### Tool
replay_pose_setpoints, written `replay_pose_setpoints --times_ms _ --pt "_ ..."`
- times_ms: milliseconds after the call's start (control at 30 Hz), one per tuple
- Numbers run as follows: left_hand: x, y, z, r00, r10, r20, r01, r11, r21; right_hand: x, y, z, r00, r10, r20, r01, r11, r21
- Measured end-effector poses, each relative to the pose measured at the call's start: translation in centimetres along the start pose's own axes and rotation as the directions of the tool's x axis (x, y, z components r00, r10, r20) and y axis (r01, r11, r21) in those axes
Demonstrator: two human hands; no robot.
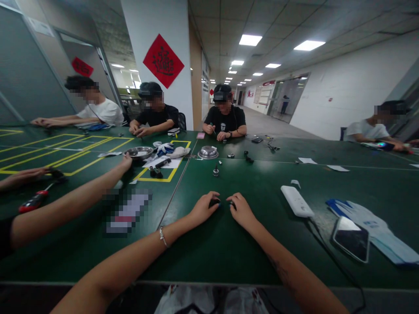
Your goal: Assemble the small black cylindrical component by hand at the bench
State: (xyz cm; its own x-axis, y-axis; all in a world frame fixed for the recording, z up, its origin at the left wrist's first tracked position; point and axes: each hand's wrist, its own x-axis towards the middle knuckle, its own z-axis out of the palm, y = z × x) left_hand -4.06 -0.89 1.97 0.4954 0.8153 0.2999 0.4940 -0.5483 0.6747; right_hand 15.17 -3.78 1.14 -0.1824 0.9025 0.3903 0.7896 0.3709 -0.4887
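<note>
My left hand point(204, 209) rests on the green table with its fingers curled round a small black part point(214, 202), whose kind I cannot make out. A short gap to the right, my right hand point(241, 208) is closed with a small dark piece point(232, 204) at its fingertips, mostly hidden by them. Beyond both hands stands a small metal fitting with a round base point(216, 170). Farther back, a shiny metal bowl point(208, 151) sits near small loose parts, among them a black piece point(248, 157).
From the left, a co-worker's arm point(75, 196) reaches to a metal dish point(140, 151). A red-and-black screwdriver point(34, 201) lies nearby. On my right are a white power strip point(296, 201) with a cable, gloves point(373, 222) and a phone point(351, 240). Several people sit around the table.
</note>
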Motion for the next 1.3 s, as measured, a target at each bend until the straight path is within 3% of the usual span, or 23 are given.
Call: replay_pose_setpoints --times_ms 167,367,633,767,967,1167,1300 --pt "-0.4 0.0 0.6 1.0 -0.022 0.011 0.023 0.994 -0.107 -0.1 0.2 0.0 1.0 0.004 -0.001 -0.004 1.0 -0.029" --pt "-0.6 -0.3 1.0 1.0 -0.016 0.007 0.017 0.992 -0.122 -0.1 0.0 -0.4 0.999 0.03 0.016 -0.03 0.999 -0.011" --pt "-0.5 -0.4 1.0 0.998 -0.043 0.052 0.054 0.971 -0.234 0.0 -1.6 -0.6 0.989 0.123 -0.077 -0.1 0.963 0.251" --pt "-0.5 -0.4 1.1 0.996 -0.051 0.076 0.07 0.959 -0.274 -0.1 -2.2 -1.2 0.996 0.045 -0.083 -0.02 0.961 0.277" --pt "-0.6 0.0 1.1 0.998 -0.027 0.05 0.039 0.966 -0.256 -0.3 -2.7 -1.5 0.979 -0.203 0.035 0.187 0.949 0.252" --pt "-0.6 -0.2 1.2 0.999 -0.018 0.045 0.027 0.975 -0.221 -0.3 -3.0 -1.0 0.974 -0.218 0.061 0.196 0.947 0.253" --pt "-0.5 -0.3 1.1 0.997 0.019 0.071 -0.002 0.974 -0.228 -0.2 -2.6 -0.4 0.991 -0.124 0.057 0.103 0.954 0.281"
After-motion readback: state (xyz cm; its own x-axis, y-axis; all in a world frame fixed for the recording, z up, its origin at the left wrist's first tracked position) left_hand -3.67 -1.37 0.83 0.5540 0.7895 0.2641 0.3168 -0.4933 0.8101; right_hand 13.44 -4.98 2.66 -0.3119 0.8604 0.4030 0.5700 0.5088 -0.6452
